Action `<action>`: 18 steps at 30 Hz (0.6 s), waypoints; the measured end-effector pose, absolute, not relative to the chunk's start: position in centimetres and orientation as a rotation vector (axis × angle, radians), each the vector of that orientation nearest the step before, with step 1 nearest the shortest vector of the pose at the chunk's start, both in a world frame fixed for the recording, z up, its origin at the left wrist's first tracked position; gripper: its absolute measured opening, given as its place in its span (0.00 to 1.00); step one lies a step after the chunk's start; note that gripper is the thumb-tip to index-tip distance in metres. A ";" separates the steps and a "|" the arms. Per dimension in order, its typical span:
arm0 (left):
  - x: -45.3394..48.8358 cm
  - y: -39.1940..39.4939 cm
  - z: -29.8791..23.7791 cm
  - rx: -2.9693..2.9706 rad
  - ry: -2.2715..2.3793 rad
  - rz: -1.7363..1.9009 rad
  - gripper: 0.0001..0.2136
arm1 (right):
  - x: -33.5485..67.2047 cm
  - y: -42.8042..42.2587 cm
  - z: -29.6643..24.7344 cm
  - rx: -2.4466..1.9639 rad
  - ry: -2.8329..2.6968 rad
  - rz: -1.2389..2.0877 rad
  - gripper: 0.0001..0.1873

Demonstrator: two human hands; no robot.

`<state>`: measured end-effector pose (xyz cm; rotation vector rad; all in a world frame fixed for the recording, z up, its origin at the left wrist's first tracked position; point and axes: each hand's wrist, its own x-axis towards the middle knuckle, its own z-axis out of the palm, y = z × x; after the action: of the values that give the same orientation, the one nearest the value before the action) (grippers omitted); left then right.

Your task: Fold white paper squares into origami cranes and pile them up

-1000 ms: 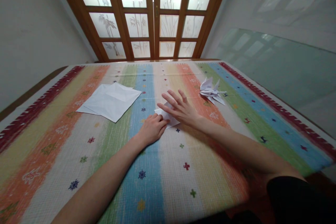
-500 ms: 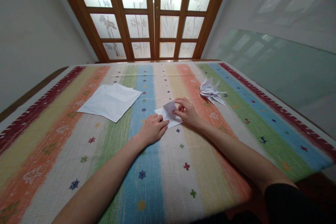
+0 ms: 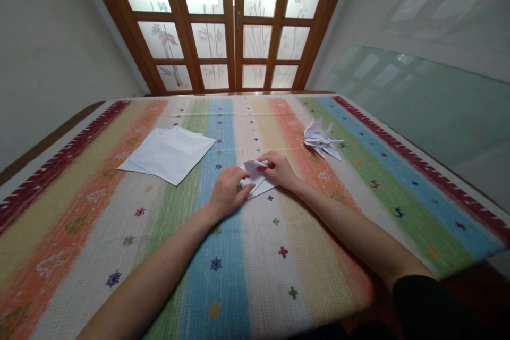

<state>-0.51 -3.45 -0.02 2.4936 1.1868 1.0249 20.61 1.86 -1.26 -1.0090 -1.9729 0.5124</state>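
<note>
A small folded sheet of white paper [image 3: 261, 185] lies on the striped tablecloth in front of me, with a flap raised at its far side. My right hand [image 3: 279, 170] pinches that flap between thumb and fingers. At the left edge, my left hand [image 3: 229, 191] grips the folded paper with its thumb and index finger; the other fingers curl out of sight. Off to the left lie several flat white paper sheets [image 3: 171, 154], overlapping unevenly. Beyond my right hand sits a cluster of folded white paper cranes [image 3: 321, 139] with pointed tips.
A striped tablecloth [image 3: 215, 287] with small printed figures covers the table. Wooden doors with frosted panes [image 3: 207, 40] stand behind its far edge. A pale glass-like panel [image 3: 418, 101] leans along the right wall.
The raised flap has come down lower under my right hand, which shifted slightly left. My left thumb and index finger have spread apart at the paper's left edge.
</note>
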 end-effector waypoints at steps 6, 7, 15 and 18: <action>-0.7 -0.8 1.1 2.163 1.214 1.267 0.11 | 20.5 1.8 -0.8 -0.997 -1.873 0.794 0.06; -0.5 -0.5 1.2 2.161 1.175 1.257 0.09 | 20.4 1.7 -0.8 -1.002 -1.850 0.863 0.06; 1.6 -0.7 1.4 1.978 1.222 1.357 0.09 | 20.2 0.9 0.2 -0.902 -1.584 1.202 0.16; 1.7 -1.1 1.7 1.940 1.252 1.377 0.09 | 20.1 0.7 1.1 -0.892 -1.583 1.183 0.22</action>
<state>1.74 -1.12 1.71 1.9404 1.2517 1.3774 20.08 0.74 1.08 -0.8923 -1.5832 1.1826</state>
